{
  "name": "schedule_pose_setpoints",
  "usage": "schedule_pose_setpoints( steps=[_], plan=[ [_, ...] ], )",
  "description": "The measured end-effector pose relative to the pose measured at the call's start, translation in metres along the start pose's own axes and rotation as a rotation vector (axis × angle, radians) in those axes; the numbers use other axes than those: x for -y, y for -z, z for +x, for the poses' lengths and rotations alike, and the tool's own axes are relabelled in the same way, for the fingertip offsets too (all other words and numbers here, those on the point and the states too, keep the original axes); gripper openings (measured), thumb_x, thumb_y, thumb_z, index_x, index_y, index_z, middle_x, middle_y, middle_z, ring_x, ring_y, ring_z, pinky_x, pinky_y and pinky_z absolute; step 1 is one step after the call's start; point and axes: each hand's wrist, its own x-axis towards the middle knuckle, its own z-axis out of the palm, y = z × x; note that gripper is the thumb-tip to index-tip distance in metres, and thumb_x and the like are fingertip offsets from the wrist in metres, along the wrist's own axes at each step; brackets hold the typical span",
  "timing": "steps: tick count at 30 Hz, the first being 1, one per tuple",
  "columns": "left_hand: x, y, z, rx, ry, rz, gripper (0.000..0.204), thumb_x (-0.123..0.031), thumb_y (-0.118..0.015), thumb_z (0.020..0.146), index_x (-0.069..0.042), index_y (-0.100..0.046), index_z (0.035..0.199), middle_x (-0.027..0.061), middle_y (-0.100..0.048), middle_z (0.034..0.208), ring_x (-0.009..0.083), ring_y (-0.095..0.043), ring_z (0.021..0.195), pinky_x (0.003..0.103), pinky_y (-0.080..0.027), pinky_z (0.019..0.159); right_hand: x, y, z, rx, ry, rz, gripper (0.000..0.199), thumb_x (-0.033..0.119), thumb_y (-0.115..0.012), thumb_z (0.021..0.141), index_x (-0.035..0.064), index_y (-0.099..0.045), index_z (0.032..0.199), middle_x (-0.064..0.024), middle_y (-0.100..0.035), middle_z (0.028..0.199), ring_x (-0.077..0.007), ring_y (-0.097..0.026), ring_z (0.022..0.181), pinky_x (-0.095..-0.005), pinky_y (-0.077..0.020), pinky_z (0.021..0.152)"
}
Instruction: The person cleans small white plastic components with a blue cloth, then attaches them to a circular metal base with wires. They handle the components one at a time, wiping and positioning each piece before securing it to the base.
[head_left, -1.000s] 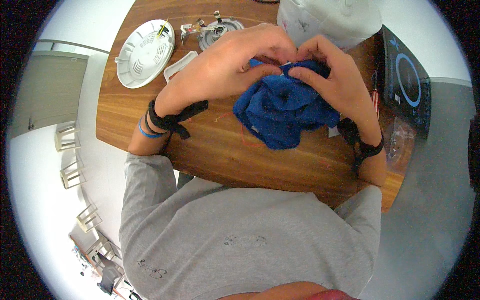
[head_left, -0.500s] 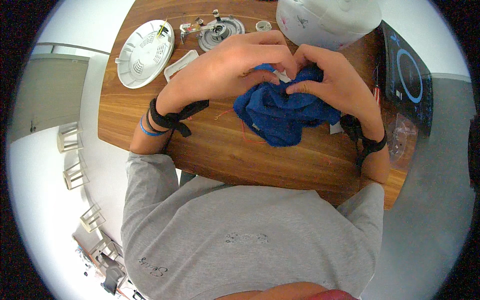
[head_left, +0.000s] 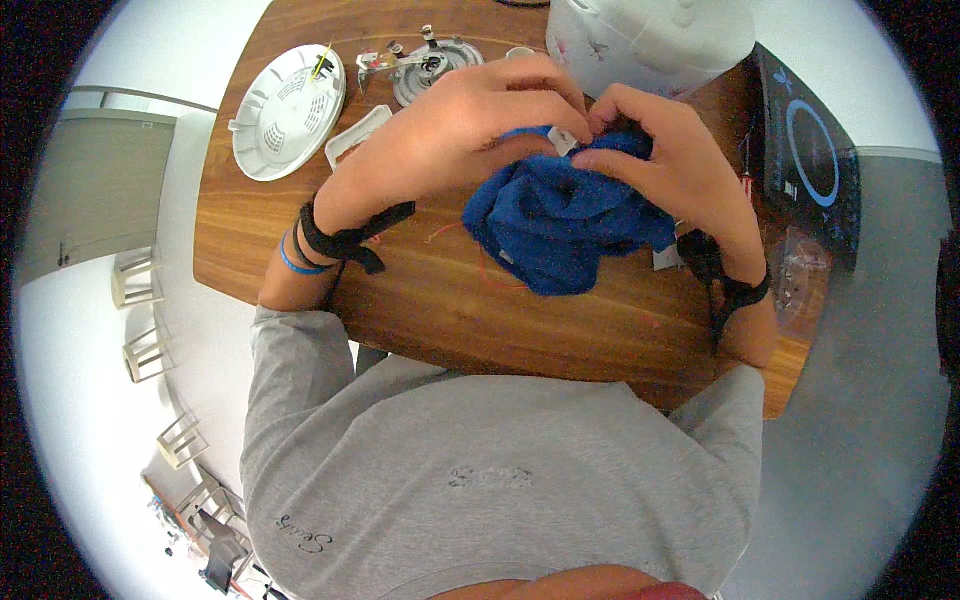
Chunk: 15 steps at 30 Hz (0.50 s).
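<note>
"In the head view, where was the blue cloth?"

"Bunched over the tabletop, between the left hand and the right hand."

"And the fingers?"

"Both sets pinched its far edge close together, with a small white label showing just beside the left ones (their tips were partly hidden)."

"What stood around it?"

"A white pot just beyond, and a black panel with a blue ring to the right."
</note>
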Motion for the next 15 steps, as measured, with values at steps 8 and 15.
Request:
schedule_pose_setpoints(
  steps=[8,15],
  plan=[
    [-0.011,0.005,-0.002,0.042,0.061,0.048,0.037,-0.003,-0.075,0.089,-0.006,-0.072,0.126,0.0124,-0.072,0.124,0.0281,-0.072,0.111,0.035,-0.061,0.091,0.005,0.001,-0.002,-0.010,-0.048,0.042,0.027,0.024,-0.081,0.094,0.0033,-0.070,0.106,-0.0131,-0.076,0.098,-0.0287,-0.074,0.093,-0.0387,-0.0566,0.087],
    [-0.022,0.012,-0.001,0.125,0.074,0.116,0.034,-0.001,-0.070,0.091,-0.006,-0.070,0.125,0.0103,-0.070,0.127,0.0270,-0.072,0.109,0.035,-0.060,0.090,0.003,0.001,-0.001,0.029,-0.074,0.110,0.024,0.022,-0.078,0.097,0.0034,-0.067,0.108,-0.0133,-0.075,0.100,-0.0285,-0.074,0.094,-0.0387,-0.0561,0.087]
  ],
)
